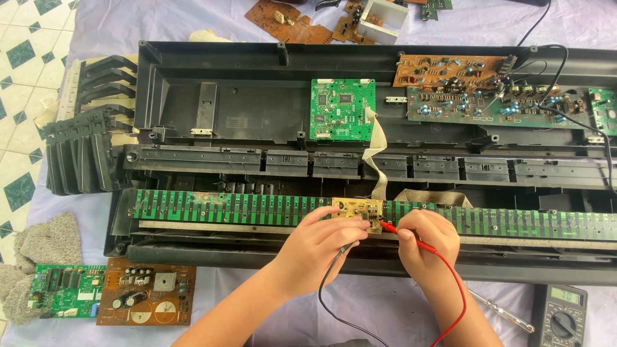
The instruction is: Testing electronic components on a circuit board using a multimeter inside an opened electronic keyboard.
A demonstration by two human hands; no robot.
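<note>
Two hands press probes onto a tan contact board (357, 211) midway along the long green key strip (225, 207) of an opened black keyboard case (212, 103). Left hand (319, 243) pinches the black probe (357, 237), right hand (425, 241) the red one (388, 226) (fingers closed tight). A pale cloth (379, 305) covers the counter; green-diamond floor tiles (22, 51) show at left, a multimeter (558, 317) lower right.

One head-worn camera looks steeply down (nearly overhead), close above the opened keyboard case (360, 71).
</note>
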